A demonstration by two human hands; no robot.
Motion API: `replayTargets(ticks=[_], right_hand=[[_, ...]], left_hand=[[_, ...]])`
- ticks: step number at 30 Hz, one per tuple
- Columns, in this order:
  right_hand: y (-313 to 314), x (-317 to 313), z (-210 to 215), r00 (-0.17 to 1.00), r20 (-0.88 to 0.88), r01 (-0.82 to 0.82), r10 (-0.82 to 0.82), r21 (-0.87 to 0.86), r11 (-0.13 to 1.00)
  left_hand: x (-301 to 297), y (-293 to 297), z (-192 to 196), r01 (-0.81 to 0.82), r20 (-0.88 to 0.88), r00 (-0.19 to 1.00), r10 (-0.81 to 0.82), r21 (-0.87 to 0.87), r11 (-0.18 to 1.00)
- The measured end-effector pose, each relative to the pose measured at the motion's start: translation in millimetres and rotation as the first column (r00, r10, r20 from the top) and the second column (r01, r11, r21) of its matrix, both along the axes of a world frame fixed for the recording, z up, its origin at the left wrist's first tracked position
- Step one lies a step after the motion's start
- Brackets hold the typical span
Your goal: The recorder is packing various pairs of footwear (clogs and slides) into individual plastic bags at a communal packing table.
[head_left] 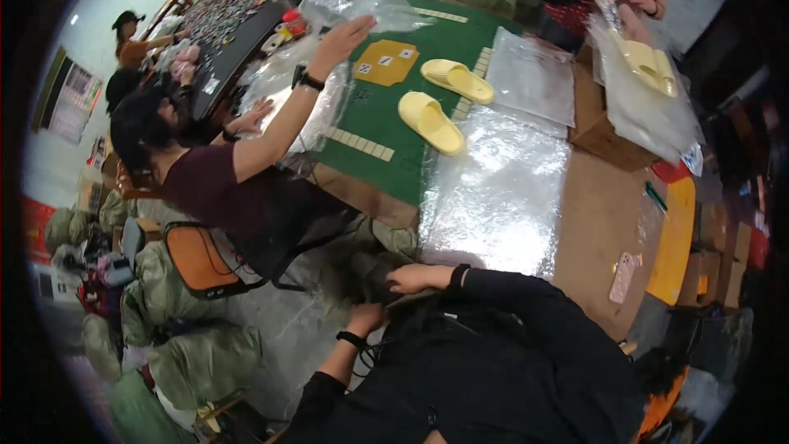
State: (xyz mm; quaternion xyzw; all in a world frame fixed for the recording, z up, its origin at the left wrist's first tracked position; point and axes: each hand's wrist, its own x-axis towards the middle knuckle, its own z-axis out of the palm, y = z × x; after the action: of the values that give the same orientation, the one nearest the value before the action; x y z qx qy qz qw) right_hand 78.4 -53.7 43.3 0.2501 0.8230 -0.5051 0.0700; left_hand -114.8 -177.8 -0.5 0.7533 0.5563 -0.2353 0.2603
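Both my hands are low, off the near edge of the table, beside a dark, shadowed bundle [367, 273]. My left hand [366, 318] is closed in a fist just below it; whatever it grips, if anything, is hidden. Curled fingers of my right hand [413, 278] rest at the bundle's right side, and what they hold cannot be made out. Above my hands, a clear plastic bag [497, 197] lies flat on the table. Two pale yellow slippers, one nearer [431, 123] and one farther [457, 80], sit at the edge of a green mat [394, 173].
A co-worker in a dark red shirt [214, 173] reaches across the table at left, near an orange chair [197, 259]. Another person bags yellow slippers [649, 66] over a cardboard box [608, 127]. A phone [623, 278] lies at right. Stuffed green sacks [205, 362] crowd the left floor.
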Motion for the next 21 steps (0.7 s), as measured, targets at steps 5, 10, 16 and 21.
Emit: replayTargets(ticks=[5,10,16,21], right_hand=[[6,57,28,0.928,-0.134,0.344,-0.348,-0.053,0.937],[1,111,33,0.722,-0.036,0.688,-0.691,-0.078,0.722],[-11,159,25,0.552,0.001,0.833,-0.834,-0.039,0.552],[-24,181,20,0.445,0.042,0.895,-0.895,-0.057,0.442]], left_hand=[[32,93,40,-0.107,0.324,0.944,0.067,0.107,0.989],[80,170,83,-0.142,0.599,0.799,-0.062,0.288,0.947],[129,236,88,-0.153,0.718,0.672,-0.182,0.375,0.914],[165,290,121,-0.055,0.365,0.882,-0.299,0.71,0.703]])
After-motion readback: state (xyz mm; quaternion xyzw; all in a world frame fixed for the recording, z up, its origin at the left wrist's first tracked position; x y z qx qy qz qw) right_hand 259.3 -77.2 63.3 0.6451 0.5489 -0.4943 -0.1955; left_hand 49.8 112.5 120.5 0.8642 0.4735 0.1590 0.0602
